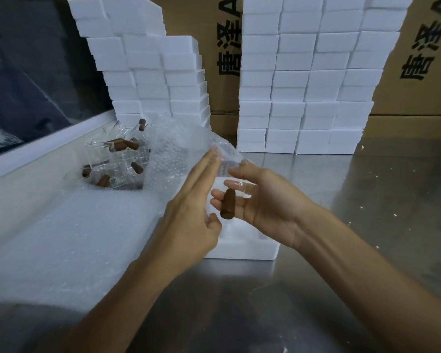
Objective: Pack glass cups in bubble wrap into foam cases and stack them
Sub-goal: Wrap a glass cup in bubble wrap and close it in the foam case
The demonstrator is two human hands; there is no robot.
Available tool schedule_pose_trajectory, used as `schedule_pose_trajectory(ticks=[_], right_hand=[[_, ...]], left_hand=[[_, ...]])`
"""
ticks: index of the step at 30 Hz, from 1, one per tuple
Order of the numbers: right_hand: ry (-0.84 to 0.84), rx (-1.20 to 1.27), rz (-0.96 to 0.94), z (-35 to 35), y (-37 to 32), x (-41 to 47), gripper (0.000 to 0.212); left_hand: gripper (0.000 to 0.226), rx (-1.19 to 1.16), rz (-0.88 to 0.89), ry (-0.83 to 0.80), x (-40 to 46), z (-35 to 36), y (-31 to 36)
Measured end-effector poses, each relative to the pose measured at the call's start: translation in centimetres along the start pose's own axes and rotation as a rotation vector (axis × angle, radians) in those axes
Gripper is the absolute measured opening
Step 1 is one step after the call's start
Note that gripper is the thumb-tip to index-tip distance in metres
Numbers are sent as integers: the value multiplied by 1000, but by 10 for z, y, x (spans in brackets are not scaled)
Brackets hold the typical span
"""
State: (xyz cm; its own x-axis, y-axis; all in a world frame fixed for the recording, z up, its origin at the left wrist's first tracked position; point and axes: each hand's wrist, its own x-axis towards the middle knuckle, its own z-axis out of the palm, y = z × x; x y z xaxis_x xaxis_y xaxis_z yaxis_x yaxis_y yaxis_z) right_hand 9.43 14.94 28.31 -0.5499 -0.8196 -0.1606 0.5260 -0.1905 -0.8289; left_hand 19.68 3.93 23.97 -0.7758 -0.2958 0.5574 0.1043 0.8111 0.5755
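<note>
- Nearest the camera, the steel table (239, 309) shows a broad bare stretch below both forearms; its near edge is out of view.
- To the left, a flat layer of bubble wrap sheets (69, 233) covers the tabletop up to the pale ledge (43, 146) along the left side.
- Left hand (196, 207): fingers straight and pressed together, pointing away, flat against the bubble wrap piece (224, 154) that rises beside the cup. It grips nothing.
- Right hand (262, 197): palm turned inward, fingers curled round a clear glass cup (233, 189) held above the tray. Thumb sits on top of the cup.
- The cup is transparent with a brown handle (227, 203) pointing down and towards the camera; its outline is hard to trace through the wrap.
- Directly under both hands, an open white foam case (242, 248) rests on the table, its recess partly hidden by the hands. Bare table lies to its right, speckled with white crumbs (382, 184).
- Further left, a cluster of unwrapped glass cups (115, 159) with brown handles stands jumbled, touching one another, in a gap in the wrap.
- At the back, two blocks of stacked foam cases: the left stack (148, 70) leaning, the right stack (306, 80) taller and wider, a narrow gap between them.
- Behind these, cardboard cartons (418, 72) with black printed characters close off the rear.
</note>
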Motion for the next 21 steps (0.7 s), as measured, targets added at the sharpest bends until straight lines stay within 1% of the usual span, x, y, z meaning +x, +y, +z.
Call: schedule_pose_trajectory(ticks=[3,5,9,11,13,14,18,21], right_hand=[[-107,1,-99,-2,6,4,42],[-140,-81,-191,-4,11,6,43],[52,-413,-427,-11,15,11,52],[30,-574,-546,-10,18,10,57],[-28,-632,-627,-10,23,10,60],[-22,-646,-661,-11,26,12,61],[96,-673,-778,-19,32,16,58],[116,-854,-833,-25,32,18,53]], left_hand=[[102,-3,68,-30,-1,5,4],[103,10,81,-31,-2,7,5],[110,15,52,-38,-4,6,4],[112,8,54,-50,-5,8,6],[112,-7,70,-61,-5,10,9],[111,-16,80,-58,-5,10,10],[107,-10,120,-6,-3,7,16],[106,45,150,-20,-3,8,17]])
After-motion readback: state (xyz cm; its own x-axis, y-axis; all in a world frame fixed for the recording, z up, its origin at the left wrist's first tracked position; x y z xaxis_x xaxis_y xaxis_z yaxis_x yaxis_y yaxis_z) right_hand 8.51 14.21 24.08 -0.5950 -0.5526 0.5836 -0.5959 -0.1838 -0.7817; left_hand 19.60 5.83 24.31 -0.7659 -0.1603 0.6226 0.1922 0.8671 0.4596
